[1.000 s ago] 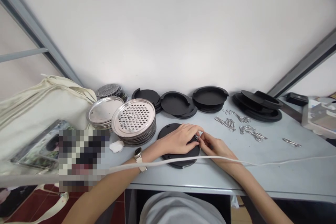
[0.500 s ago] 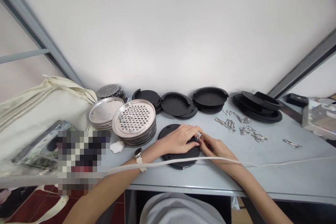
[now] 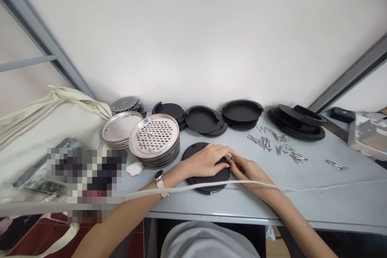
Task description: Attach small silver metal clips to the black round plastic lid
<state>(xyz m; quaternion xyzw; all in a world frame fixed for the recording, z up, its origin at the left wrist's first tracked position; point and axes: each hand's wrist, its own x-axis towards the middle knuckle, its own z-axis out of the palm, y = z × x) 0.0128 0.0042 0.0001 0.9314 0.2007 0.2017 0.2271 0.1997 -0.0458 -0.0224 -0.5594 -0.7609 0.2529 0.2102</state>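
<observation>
A round black plastic disc (image 3: 217, 178) lies on the table in front of me. My left hand (image 3: 208, 159) rests across it, palm down, with its fingers curled over the right edge. At that same edge my right hand (image 3: 242, 167) pinches a small shiny metal clip, mostly hidden between the fingertips of both hands. Loose wire clips (image 3: 292, 153) lie to the right of my hands. Left of the disc stands a stack of round metal grater plates (image 3: 154, 139), and behind it a stack of plain metal discs (image 3: 121, 128).
Stacks of black round parts (image 3: 242, 113) line the wall, with more black trays (image 3: 298, 123) at right. A white cable (image 3: 290, 188) crosses above my forearms. A cream bag (image 3: 69, 119) hangs at left, and a white scrap (image 3: 134, 169) sits beside the graters.
Both hands stay at the disc's right edge. The fingertips shift only very slightly around the small metal clip; the rest looks the same.
</observation>
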